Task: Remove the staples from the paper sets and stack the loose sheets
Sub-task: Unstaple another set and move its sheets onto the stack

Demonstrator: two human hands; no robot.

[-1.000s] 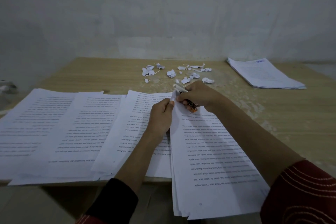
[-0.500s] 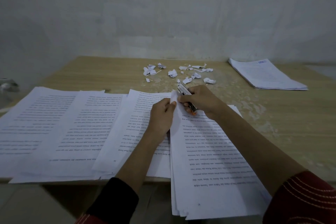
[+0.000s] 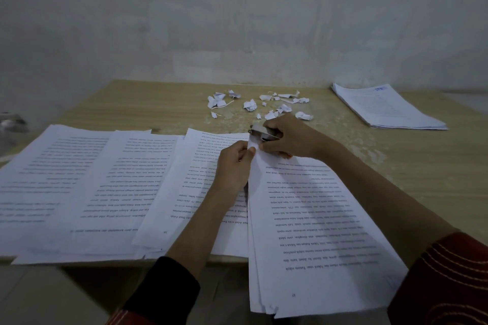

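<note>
Since the last glance the right hand (image 3: 293, 140) has rolled a little, so the remover (image 3: 264, 134) lies flatter and more of its dull metal head shows past the knuckles. Its fingers (image 3: 274, 149) are curled tight round the tool, and a sliver of orange handle peeks out under the palm. The head sits just beside the far corner of the set (image 3: 317, 232); whether it bites the paper I cannot tell.

The left hand (image 3: 235, 166) has not shifted. Its thumb and fingers pinch that corner, which stands up as a narrow white fold between the two hands.

The set is a thick sheaf of printed white pages. Its near end hangs over the front of the desk (image 3: 422, 179), with the bottom edges fanned and a bit ragged. To its left, loose sheets (image 3: 92, 192) lie flat and overlapping, covered in fine lines of print.

Beyond the hands, crumpled white scraps (image 3: 250, 104) are scattered on pale wood grain with worn, chalky patches. A squared pile (image 3: 388, 108) of paper sits far right, well apart.
</note>
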